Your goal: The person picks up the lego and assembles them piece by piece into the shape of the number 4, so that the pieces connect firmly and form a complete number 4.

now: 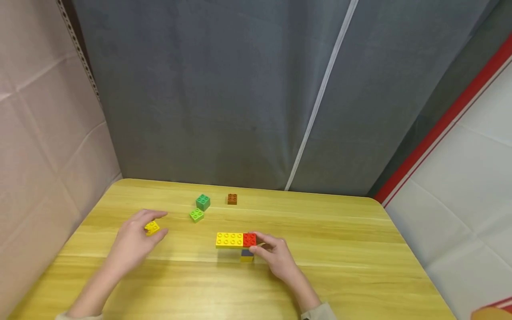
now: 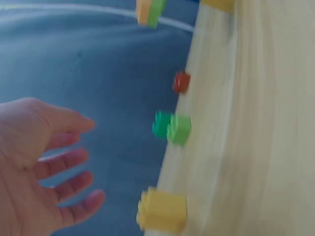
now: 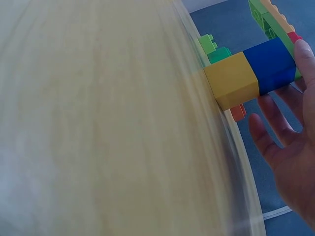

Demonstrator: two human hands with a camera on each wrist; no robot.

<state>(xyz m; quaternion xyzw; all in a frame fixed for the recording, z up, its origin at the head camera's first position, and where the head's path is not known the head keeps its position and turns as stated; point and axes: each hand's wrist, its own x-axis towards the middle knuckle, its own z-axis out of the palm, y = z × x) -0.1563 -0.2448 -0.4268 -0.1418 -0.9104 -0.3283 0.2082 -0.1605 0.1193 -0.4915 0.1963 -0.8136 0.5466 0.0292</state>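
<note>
My left hand [image 1: 134,240] hovers around a loose yellow brick [image 1: 153,228], thumb and fingers spread apart. In the left wrist view a gap shows between the hand [image 2: 47,167] and that brick [image 2: 165,211]. My right hand [image 1: 280,260] pinches the top of a brick stack at its red brick [image 1: 250,240]. Beside the red brick, a long yellow brick [image 1: 229,240] juts out to the left. In the right wrist view, a green layer [image 3: 260,14] lies beneath these, then a blue brick [image 3: 270,64], with an orange-yellow brick [image 3: 234,78] at the bottom on the table.
A dark green brick [image 1: 203,202] and a light green brick [image 1: 197,215] lie close together toward the back of the wooden table [image 1: 340,249]. A brown brick [image 1: 232,199] lies to their right. Behind the table hangs a grey curtain [image 1: 208,98].
</note>
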